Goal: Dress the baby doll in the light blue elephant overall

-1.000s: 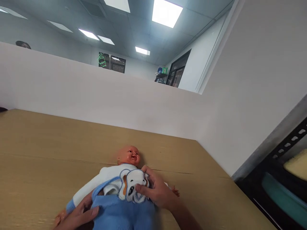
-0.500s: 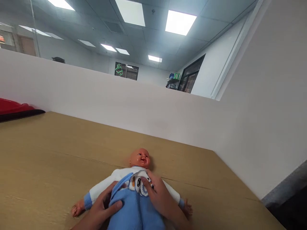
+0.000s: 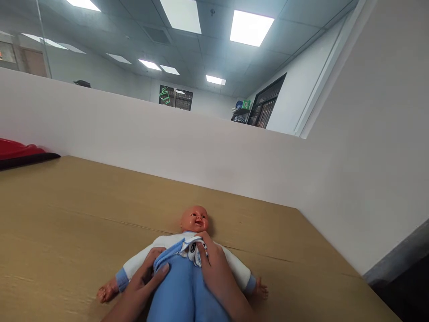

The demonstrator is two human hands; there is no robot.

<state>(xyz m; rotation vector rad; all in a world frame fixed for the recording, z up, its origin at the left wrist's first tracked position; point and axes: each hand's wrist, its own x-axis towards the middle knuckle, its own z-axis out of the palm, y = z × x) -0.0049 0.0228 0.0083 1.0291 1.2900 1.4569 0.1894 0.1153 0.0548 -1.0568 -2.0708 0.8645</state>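
Note:
A baby doll (image 3: 195, 219) lies on its back on the table, head away from me and arms spread out. It wears a white top (image 3: 234, 264) with blue cuffs. Blue doll clothing (image 3: 177, 290) with a white cartoon patch (image 3: 192, 252) near its upper edge covers the body. My left hand (image 3: 147, 277) grips the left edge of this clothing, thumb on top and fingers underneath. With thumb and fingers closed, my right hand (image 3: 212, 264) holds the upper edge by the patch, just below the doll's chin.
The tan tabletop (image 3: 100, 192) meets a white partition wall (image 3: 187, 147) at the back and right. A red object with a dark edge (image 3: 23, 152) sits at the far left. Above the partition, a window shows a lit room.
My right hand has moved slightly up toward the doll's chin, drawing the clothing's upper edge and folding over part of the patch. My left hand keeps its hold on the edge.

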